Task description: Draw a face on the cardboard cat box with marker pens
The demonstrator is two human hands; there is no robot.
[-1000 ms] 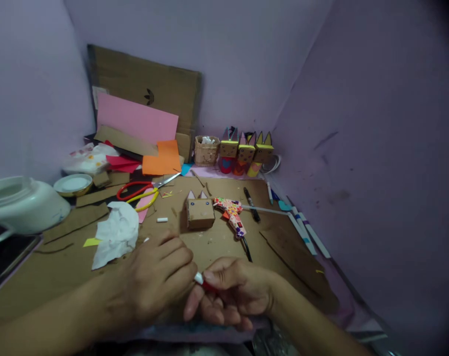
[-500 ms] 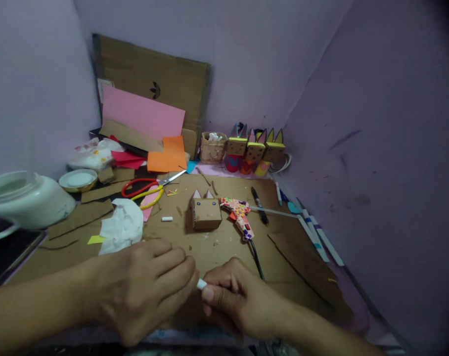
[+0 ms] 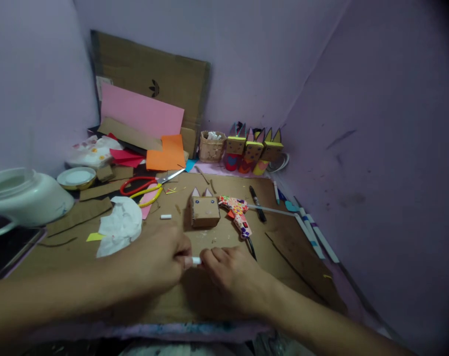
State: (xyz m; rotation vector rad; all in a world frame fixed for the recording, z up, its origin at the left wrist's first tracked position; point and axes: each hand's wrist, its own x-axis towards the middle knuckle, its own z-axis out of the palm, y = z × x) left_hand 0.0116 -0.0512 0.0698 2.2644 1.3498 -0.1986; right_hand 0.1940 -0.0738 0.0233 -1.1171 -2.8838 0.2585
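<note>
Your left hand (image 3: pixel 156 267) and right hand (image 3: pixel 235 277) meet low at the centre of the surface (image 3: pixel 54 259). Both pinch a short white stick (image 3: pixel 196 260), one from each end, fingertips closed on it. The stick sits between the two hands, just above the surface; can't tell if it touches.

Right behind the hands is an eared cardboard box (image 3: pixel 204 211), and a patterned glue gun (image 3: pixel 236 215) just right of it, with its cord running down toward your right hand. A marker (image 3: pixel 257 203) lies beyond the gun. A second white bit (image 3: pixel 165 216) lies loose left of the box. A crumpled tissue (image 3: pixel 118 225) is near your left hand, with scissors (image 3: pixel 146 187) behind it. A white jar (image 3: pixel 24 198) stands at the far left edge. Three eared figures (image 3: pixel 252 148) and a small basket (image 3: pixel 211 147) stand in the back corner.
</note>
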